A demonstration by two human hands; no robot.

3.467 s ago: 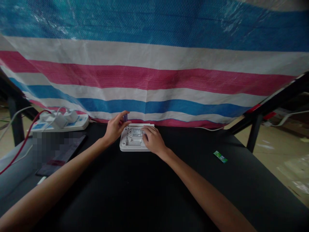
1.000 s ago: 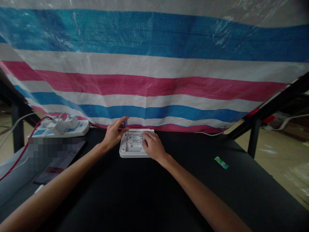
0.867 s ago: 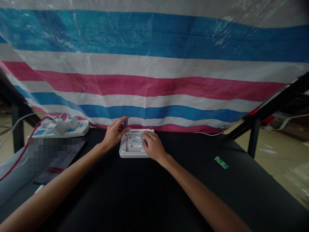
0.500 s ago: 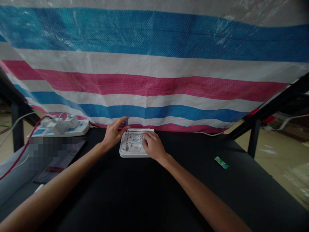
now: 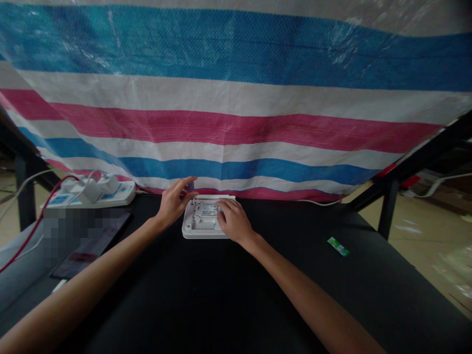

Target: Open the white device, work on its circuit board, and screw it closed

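A white plastic device (image 5: pixel 204 226) with a label, screw holes and a vented grid on its upper face lies flat on the black table, near the back edge. My right hand (image 5: pixel 235 221) rests over its right side, fingers bent onto it and hiding that part. At its upper left corner is my left hand (image 5: pixel 174 200), thumb and forefinger around a small purplish object (image 5: pixel 191 186). The fingers partly cover that object, so its kind does not show.
A power strip (image 5: pixel 121 193) with white plugs stands at the back left, by a red cable (image 5: pixel 35 226). In front lies a dark phone-like slab (image 5: pixel 86 255), partly pixelated. A small green packet (image 5: pixel 338 247) lies right. Striped sheeting (image 5: pixel 221 128) hangs behind the table.
The view has shifted very slightly. Both hands keep nearly the same places at the device, and nothing else has visibly moved.
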